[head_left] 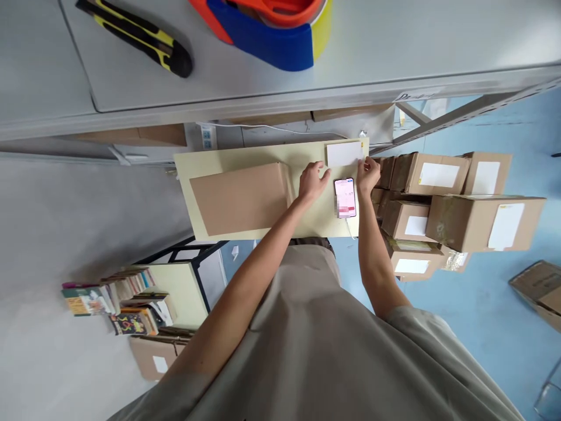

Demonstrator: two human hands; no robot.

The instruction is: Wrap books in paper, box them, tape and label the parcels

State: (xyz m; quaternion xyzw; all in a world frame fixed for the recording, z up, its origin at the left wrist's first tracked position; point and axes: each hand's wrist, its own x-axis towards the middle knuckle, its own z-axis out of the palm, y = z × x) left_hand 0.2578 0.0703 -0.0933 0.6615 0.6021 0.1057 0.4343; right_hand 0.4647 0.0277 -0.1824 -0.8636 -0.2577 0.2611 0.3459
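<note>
A white rectangular label (342, 154), possibly the top of a stack, lies at the far right of the pale yellow tabletop (313, 224). My right hand (369, 175) pinches at its near right corner with closed fingers. Just left of the label, my left hand (312, 182) hovers with thumb and fingers apart, holding nothing. Between my forearms lies a phone (345, 197) with a lit pink screen and a white cable. A closed brown cardboard box (240, 199) rests on the table left of my left hand.
Overhead, a grey shelf (372, 52) carries a yellow-black utility knife (140, 36) and a blue-red tape dispenser (272, 38). Labelled cardboard boxes (447, 225) are stacked on the right, close to the table. Books (131, 301) sit on a low table at left.
</note>
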